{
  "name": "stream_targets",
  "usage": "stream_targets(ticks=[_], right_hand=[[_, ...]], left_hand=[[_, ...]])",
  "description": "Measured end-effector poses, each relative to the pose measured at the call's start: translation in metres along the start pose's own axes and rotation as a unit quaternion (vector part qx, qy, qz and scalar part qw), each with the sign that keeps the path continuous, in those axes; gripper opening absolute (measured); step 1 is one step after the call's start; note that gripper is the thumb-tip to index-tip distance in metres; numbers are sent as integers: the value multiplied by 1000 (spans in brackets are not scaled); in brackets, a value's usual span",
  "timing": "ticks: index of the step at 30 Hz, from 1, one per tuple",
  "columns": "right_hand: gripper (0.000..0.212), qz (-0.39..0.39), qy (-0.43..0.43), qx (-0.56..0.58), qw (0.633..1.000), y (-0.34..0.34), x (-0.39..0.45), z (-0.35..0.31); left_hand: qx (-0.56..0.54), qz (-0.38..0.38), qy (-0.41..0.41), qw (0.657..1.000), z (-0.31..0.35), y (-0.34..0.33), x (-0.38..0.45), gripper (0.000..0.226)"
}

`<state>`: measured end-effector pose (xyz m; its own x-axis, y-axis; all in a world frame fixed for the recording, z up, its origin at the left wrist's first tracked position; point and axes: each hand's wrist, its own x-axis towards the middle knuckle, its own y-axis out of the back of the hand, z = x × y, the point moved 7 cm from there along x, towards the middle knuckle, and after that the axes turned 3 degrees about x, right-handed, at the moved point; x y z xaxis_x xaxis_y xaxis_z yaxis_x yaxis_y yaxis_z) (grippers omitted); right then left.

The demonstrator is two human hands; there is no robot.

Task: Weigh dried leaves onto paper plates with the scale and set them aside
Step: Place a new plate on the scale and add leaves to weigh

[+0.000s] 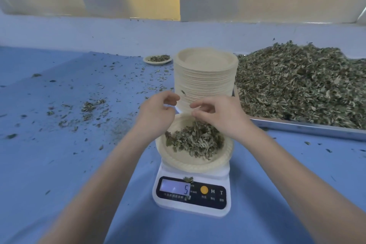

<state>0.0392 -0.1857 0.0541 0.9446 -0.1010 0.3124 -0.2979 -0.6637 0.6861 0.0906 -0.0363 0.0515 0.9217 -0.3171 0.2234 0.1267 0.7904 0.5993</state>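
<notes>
Hands: we see our left hand (158, 112) and right hand (219, 114) close together but apart, above the far rim of the loaded plate, fingers loosely curled.
Grip: we cannot tell whether the right fingertips (195, 113) pinch a leaf fragment; the left hand holds nothing visible.
Loaded plate: a round beige paper plate (178, 161) sits on the white digital kitchen scale (191, 194), carrying a heap of dried green leaves (195, 140).
Display: we read 5.
Plate supply: a tall stack of beige paper plates (205, 77) stands just behind the scale.
Leaf supply: a metal tray (309, 128) at right holds a large leaf pile (297, 83).
Set aside: one filled small plate (157, 59) lies far left of the stack on the blue table cover (59, 164).
</notes>
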Motion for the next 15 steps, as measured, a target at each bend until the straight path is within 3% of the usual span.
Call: stream_targets(ticks=[5,9,11,15], right_hand=[[19,7,110,-40,993,12,2,-24],[24,-124,113,-178,970,-15,5,-23],[28,-165,96,-179,965,-23,2,-18],[28,-92,113,-116,983,4,1,-25]], left_hand=[[-5,13,5,1000,-5,6,3,42],[10,35,-3,999,-3,14,1,48],[46,39,-9,998,0,16,0,51],[76,37,-37,996,19,11,-1,50]])
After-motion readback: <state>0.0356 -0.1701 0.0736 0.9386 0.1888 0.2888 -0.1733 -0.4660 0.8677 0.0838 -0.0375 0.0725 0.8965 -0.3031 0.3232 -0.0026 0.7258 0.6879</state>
